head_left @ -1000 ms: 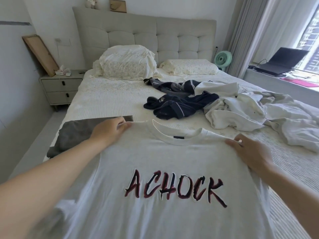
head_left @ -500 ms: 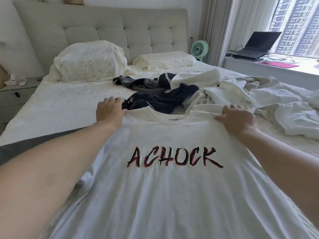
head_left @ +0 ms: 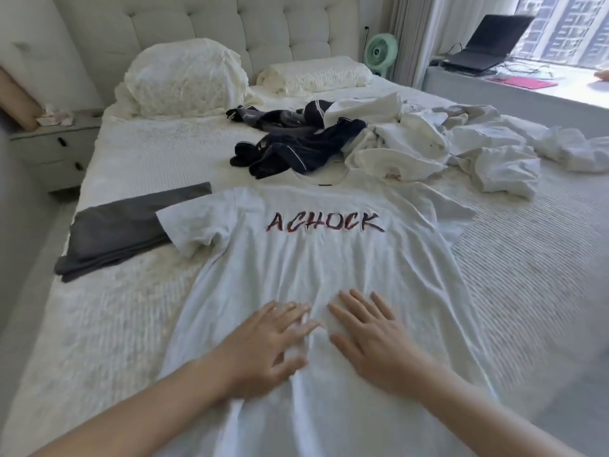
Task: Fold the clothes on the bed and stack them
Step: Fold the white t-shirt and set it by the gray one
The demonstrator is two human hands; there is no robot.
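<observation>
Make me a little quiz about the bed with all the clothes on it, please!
1. True or false: both hands lie flat on the white T-shirt.
2. What lies beside the T-shirt's sleeve: A) grey folded garment, B) red towel, C) shoe?
3. Fill in: the dark navy clothes lie just beyond the shirt's ____.

Key:
1. True: left hand and right hand press it with straight fingers.
2. A, the grey folded garment.
3. Collar.
</observation>
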